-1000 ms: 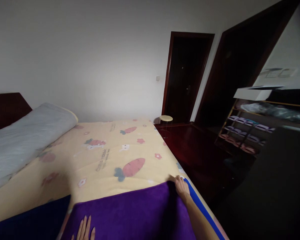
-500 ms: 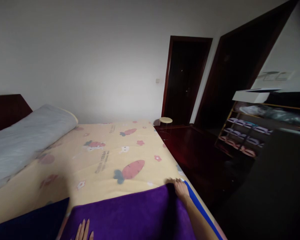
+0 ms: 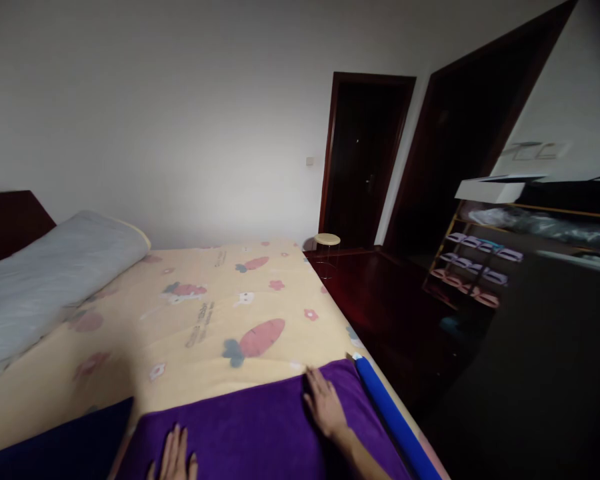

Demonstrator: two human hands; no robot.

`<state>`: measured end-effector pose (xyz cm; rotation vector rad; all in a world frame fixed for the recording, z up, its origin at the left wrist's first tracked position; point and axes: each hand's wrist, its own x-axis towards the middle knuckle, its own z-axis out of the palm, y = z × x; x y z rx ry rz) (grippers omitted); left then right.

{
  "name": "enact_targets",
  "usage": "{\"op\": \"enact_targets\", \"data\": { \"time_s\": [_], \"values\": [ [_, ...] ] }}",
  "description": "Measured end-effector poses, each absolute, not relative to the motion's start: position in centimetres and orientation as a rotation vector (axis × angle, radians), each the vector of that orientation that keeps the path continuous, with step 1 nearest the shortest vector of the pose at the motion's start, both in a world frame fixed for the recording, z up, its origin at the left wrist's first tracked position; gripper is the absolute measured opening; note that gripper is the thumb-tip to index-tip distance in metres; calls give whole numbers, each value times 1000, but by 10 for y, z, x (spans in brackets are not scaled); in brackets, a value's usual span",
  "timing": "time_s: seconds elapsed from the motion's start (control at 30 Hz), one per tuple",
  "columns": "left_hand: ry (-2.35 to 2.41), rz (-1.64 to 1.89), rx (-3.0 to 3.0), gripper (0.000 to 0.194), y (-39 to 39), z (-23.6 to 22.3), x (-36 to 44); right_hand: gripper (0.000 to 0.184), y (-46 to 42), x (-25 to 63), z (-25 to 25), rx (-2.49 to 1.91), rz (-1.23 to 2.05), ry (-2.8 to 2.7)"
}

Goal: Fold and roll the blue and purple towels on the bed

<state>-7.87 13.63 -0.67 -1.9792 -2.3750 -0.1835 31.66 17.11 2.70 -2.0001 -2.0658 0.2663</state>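
A purple cloth (image 3: 250, 427) lies spread on the near part of a bed, over a yellow carrot-print sheet (image 3: 180, 333). My left hand (image 3: 175, 457) rests open on its lower left part, fingers pointing away from me and the wrist out of view. Near the cloth's far right edge, my right hand (image 3: 326, 407) lies open with its palm down on the fabric. A blue strip (image 3: 390, 413) runs along the cloth's right side, with a small white end at its far tip. To the left lies a dark navy cloth (image 3: 60, 440), partly cut off by the frame.
A grey rolled bedding piece (image 3: 80, 267) lies by the dark headboard (image 3: 15, 223). Beyond the bed stand a round stool (image 3: 327, 239) and a dark door (image 3: 365, 160). On the right is a shoe rack (image 3: 455, 260) with several slippers, and a dark panel (image 3: 545, 347) nearer me.
My right hand has moved left from the cloth's far right corner onto its surface, uncovering the blue strip's tip. My left hand has shifted slightly right and farther into view.
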Motion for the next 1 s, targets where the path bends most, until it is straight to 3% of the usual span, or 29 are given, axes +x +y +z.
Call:
{"op": "enact_targets", "data": {
  "time_s": [0.23, 0.43, 0.57, 0.7, 0.87, 1.0],
  "values": [
    [-2128, -59, -2591, 57, 168, 13, 37, 56, 157, 199, 11, -1419, 539, -2281],
    [-2352, -195, -2192, 61, 182, -6, -71, 59, 181, 310, 2, -2085, 245, -1939],
    [-2441, -494, -2038, 65, 192, -16, -141, 66, 192, 392, -9, -2249, 63, -1822],
    [-2482, -546, -1826, 67, 203, -18, -159, 71, 195, 417, -20, -2241, 6, -1772],
    [-2486, -360, -1656, 82, 206, -22, -157, 83, 198, 417, -32, -2254, 47, -1708],
    [-2505, -233, -1682, 82, 206, -16, -157, 85, 201, 421, -38, -2260, 39, -1725]
  ]
}}
